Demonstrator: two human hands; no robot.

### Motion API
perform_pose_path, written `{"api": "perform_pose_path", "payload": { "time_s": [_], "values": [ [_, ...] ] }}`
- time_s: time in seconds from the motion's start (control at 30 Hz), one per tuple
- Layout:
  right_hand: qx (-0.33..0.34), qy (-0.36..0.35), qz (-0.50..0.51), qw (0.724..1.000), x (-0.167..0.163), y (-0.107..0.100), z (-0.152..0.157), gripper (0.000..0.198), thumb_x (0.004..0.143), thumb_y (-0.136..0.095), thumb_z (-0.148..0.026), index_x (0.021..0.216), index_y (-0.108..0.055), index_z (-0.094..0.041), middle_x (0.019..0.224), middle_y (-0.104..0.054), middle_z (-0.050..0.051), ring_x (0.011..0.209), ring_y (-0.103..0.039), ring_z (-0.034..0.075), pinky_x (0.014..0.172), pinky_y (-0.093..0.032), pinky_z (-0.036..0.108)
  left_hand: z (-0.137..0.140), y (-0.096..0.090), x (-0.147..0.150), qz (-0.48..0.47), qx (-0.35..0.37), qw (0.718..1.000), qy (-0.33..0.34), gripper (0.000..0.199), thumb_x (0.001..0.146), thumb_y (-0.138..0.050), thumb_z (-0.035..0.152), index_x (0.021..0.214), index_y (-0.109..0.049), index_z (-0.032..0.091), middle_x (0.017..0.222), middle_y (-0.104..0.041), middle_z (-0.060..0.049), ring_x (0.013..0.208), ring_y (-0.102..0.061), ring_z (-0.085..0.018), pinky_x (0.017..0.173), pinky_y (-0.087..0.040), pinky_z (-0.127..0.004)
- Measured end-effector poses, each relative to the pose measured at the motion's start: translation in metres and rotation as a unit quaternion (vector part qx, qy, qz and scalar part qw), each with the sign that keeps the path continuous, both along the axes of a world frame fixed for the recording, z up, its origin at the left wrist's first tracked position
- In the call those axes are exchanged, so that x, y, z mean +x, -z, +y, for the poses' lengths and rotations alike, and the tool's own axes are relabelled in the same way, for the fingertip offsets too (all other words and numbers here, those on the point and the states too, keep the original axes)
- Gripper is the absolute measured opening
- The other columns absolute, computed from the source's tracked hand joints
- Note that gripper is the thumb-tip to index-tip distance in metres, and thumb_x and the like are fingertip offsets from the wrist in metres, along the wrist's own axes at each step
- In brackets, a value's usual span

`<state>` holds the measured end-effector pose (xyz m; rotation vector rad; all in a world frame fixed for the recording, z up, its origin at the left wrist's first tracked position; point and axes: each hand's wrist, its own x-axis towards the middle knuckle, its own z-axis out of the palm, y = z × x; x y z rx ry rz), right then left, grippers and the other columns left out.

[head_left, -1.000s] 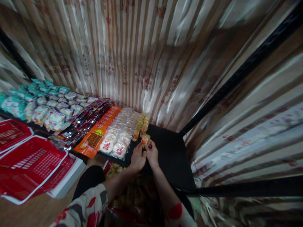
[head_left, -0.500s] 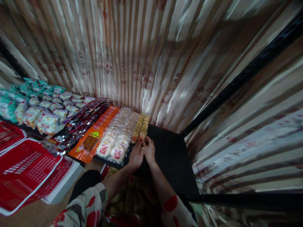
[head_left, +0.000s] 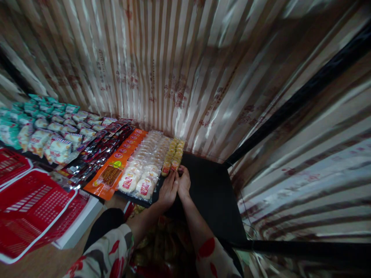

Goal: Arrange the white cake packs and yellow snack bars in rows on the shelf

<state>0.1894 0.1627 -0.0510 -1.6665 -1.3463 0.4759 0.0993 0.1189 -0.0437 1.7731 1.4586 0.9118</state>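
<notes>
From here I can read none of the blurred lettering on the yellow packets, orange packet or curtain.

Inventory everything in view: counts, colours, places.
Yellow packets: two rows, yellow, centre
Round crackers: two rows, white, next left
Orange packets: uncounted, orange, next left
Dark packets: many, maroon, next left
White packets: many, white, next left
Teal packets: many, teal, leftmost
Shelf: one, black, beneath these
Baskets: two, red, lower left
Box: one, white, by baskets
Gold packets: uncounted, gold, below
Floor: one, brown, lower left
Curtain: uncounted, striped brown, behind
Bars: three, black, sides
Sleeves: two, floral white, bottom
Left hand: one, bare, centre
Right hand: one, bare, centre
</notes>
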Motion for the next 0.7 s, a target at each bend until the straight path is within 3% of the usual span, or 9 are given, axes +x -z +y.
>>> {"api": "perform_pose_path", "payload": {
  "time_s": [0.17,0.33,0.47,0.7],
  "values": [
    [0.000,0.007,0.058,0.998,0.000,0.002,-0.003,0.030,0.072,-0.053,-0.032,0.098,-0.055,-0.017,0.095,-0.060,0.007,0.084,-0.058,0.018,0.075,-0.048,0.031,-0.004,0.002,-0.002,0.006,0.008,1.000,0.000,0.047,0.090,-0.028,0.028,0.134,-0.037,0.014,0.143,-0.035,-0.007,0.132,-0.029,-0.017,0.111,-0.023,-0.036],
    [0.022,-0.002,0.062,0.998,-0.001,-0.006,-0.023,0.034,0.073,-0.051,-0.030,0.103,-0.057,-0.015,0.110,-0.054,0.013,0.090,-0.057,0.018,0.072,-0.049,0.029,-0.015,-0.006,-0.010,0.002,0.028,1.000,-0.005,0.042,0.089,-0.030,0.027,0.126,-0.045,0.013,0.135,-0.045,-0.009,0.127,-0.038,-0.017,0.108,-0.028,-0.035],
    [0.025,0.005,0.059,0.998,-0.004,-0.012,-0.054,0.035,0.076,-0.048,-0.028,0.107,-0.056,-0.014,0.108,-0.056,0.012,0.089,-0.057,0.017,0.075,-0.049,0.029,-0.035,-0.016,-0.017,0.023,0.028,0.999,-0.022,0.033,0.084,-0.037,0.019,0.110,-0.056,0.014,0.112,-0.060,-0.008,0.108,-0.052,-0.017,0.100,-0.038,-0.031],
    [0.030,-0.033,0.108,0.993,-0.024,-0.009,-0.132,0.029,0.081,-0.041,-0.026,0.104,-0.056,-0.016,0.100,-0.062,0.009,0.081,-0.061,0.015,0.074,-0.049,0.029,-0.098,-0.012,-0.031,0.037,0.025,0.999,-0.004,0.028,0.080,-0.034,0.012,0.086,-0.060,0.018,0.087,-0.062,-0.005,0.089,-0.056,-0.015,0.088,-0.043,-0.027]
  ]
}}
